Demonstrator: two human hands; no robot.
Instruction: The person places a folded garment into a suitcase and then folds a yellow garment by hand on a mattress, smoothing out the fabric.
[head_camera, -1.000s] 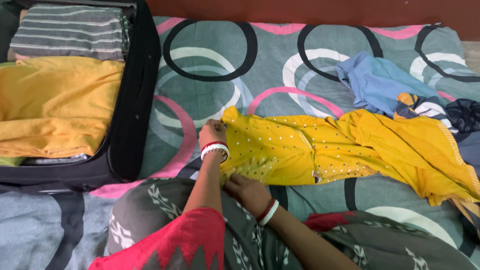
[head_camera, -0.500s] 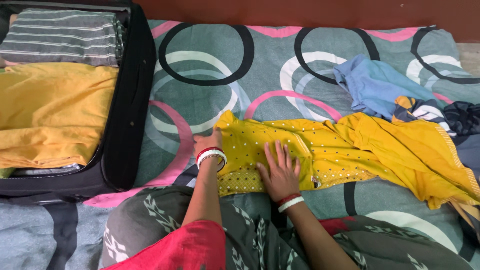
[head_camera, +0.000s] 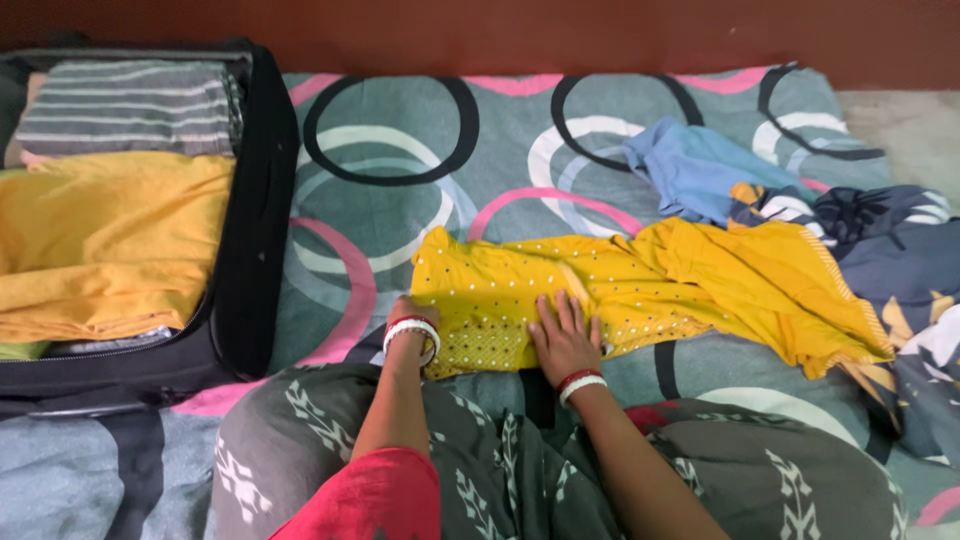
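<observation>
While our right hand (head_camera: 563, 338) lies flat, fingers spread, on the yellow dotted garment (head_camera: 560, 295), our left hand (head_camera: 408, 312) pinches that garment's left edge. It lies on the ring-patterned bedsheet (head_camera: 420, 170). Left of the garment sits an open black suitcase (head_camera: 250, 210); right of it, a blue cloth (head_camera: 690, 170).

An open black fabric suitcase (head_camera: 255, 230) lies at the left on a grey-green bedsheet with ring pattern (head_camera: 400, 200).
Inside it are a folded yellow cloth (head_camera: 105, 240) and a folded grey striped cloth (head_camera: 125, 105); a crumpled light blue garment (head_camera: 690, 170) lies far right.
</observation>
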